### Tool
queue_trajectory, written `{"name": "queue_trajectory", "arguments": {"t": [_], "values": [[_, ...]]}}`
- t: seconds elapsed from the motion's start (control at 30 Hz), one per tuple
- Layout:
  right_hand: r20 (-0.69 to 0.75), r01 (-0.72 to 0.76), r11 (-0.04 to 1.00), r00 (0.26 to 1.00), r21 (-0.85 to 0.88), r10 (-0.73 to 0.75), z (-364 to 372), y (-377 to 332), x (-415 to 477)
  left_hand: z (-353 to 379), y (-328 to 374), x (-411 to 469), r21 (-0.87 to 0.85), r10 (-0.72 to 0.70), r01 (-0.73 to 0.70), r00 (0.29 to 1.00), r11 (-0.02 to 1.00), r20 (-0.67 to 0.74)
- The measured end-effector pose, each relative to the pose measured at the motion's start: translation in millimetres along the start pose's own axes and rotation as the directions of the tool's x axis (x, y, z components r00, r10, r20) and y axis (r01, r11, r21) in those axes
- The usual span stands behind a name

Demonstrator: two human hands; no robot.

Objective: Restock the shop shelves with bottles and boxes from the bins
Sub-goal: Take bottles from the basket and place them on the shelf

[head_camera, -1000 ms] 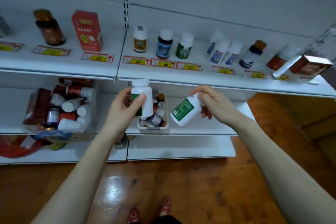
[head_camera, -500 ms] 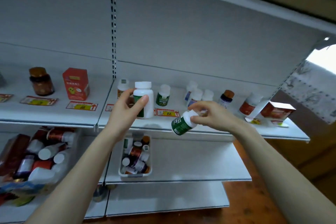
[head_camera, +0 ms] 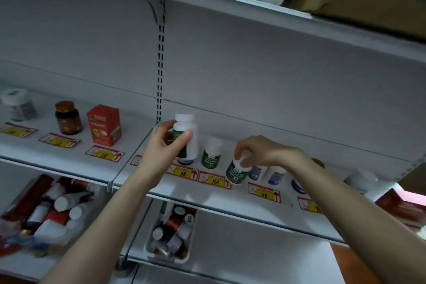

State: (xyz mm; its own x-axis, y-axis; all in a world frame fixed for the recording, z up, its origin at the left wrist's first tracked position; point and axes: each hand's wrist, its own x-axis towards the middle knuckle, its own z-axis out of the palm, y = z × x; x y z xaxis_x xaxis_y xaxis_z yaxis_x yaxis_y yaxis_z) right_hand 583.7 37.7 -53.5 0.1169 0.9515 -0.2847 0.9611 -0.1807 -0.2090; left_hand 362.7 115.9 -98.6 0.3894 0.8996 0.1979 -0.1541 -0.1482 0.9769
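Head view: left hand (head_camera: 161, 150) grips a tall white bottle (head_camera: 187, 136) upright over the middle shelf (head_camera: 143, 182). Right hand (head_camera: 265, 152) pinches the cap of a small green-labelled bottle (head_camera: 236, 172), tilted, at the shelf surface beside a matching standing bottle (head_camera: 212, 153). White bin (head_camera: 170, 258) of bottles sits on the shelf below.

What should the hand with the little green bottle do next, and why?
Probably the right hand should stand its tilted green bottle on the shelf beside the matching bottle and let go: it is pinched by the cap right next to that one.
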Motion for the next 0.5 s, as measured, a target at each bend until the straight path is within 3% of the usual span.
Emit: {"name": "queue_trajectory", "arguments": {"t": [0.27,0.5], "values": [[-0.045,0.01,0.999,0.999,0.035,-0.009,2,12,39,9,3,10,-0.04,-0.049,0.048,0.998,0.998,-0.03],[-0.008,-0.019,0.998,1.0,0.052,0.019,12,9,62,12,5,29,0.049,-0.042,0.044,0.998,0.998,-0.045]]}}
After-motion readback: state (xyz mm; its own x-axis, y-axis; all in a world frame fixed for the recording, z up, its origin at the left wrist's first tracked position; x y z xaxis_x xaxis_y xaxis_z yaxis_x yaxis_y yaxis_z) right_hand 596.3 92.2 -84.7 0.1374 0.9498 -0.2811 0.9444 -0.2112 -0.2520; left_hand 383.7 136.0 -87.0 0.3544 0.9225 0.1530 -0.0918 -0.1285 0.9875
